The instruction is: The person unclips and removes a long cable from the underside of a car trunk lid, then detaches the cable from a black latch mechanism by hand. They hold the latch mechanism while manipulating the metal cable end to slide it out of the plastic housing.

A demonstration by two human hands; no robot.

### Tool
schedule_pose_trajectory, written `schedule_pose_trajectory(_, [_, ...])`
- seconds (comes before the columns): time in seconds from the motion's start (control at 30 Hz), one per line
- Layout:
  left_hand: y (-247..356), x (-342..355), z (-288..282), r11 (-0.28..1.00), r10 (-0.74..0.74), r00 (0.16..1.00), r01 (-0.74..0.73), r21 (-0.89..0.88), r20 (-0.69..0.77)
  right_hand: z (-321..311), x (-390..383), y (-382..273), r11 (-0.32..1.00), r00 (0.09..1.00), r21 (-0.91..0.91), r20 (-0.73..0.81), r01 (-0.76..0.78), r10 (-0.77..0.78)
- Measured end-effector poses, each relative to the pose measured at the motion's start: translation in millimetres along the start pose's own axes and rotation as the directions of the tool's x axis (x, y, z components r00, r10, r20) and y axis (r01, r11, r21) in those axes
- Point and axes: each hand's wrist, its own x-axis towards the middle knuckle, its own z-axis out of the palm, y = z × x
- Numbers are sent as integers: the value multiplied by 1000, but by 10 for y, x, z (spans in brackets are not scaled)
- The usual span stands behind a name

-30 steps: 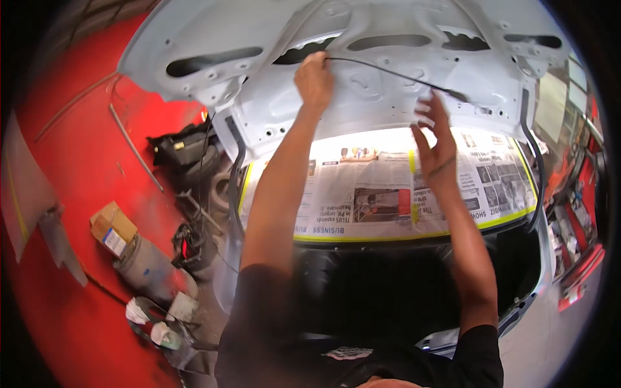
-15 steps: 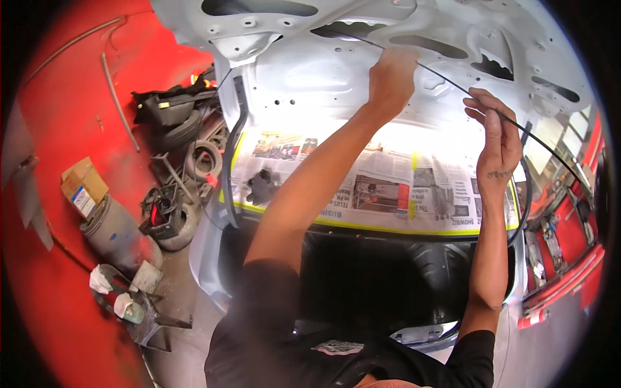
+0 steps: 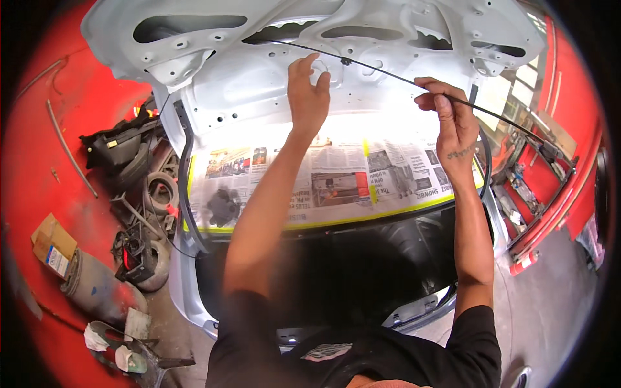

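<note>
Right hand (image 3: 453, 126) grip pinching thin black cable (image 3: 388, 72); left hand (image 3: 309, 97) released against lid (image 3: 259, 90).

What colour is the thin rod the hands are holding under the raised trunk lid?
Black. The rod stands out against the pale grey trunk lid in the head view.

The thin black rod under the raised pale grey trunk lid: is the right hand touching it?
Touching. The head view shows the right hand pinching the thin black rod between its fingertips.
</note>
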Motion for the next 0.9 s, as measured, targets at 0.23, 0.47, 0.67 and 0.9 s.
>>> schedule_pose_trajectory(0.23, [215, 167, -24, 910, 217, 965, -254, 327, 146, 87, 100, -14, 994, 998, 96, 52, -49, 44])
schedule_pose_trajectory(0.47, [52, 257, 127, 905, 134, 970, -203, 374, 204, 168, 210, -16, 991, 998, 112, 24, -66, 64])
schedule_pose_trajectory(0.67, [-34, 300, 216, 895, 132, 986, -164, 416, 105, 126, 173, -95, 998, 996, 26, -63, -56, 57])
schedule_pose_trajectory(0.9, [-36, 281, 247, 918, 63, 996, -85, 386, 68, -42, 237, -265, 997, 995, -20, -53, -80, 79])
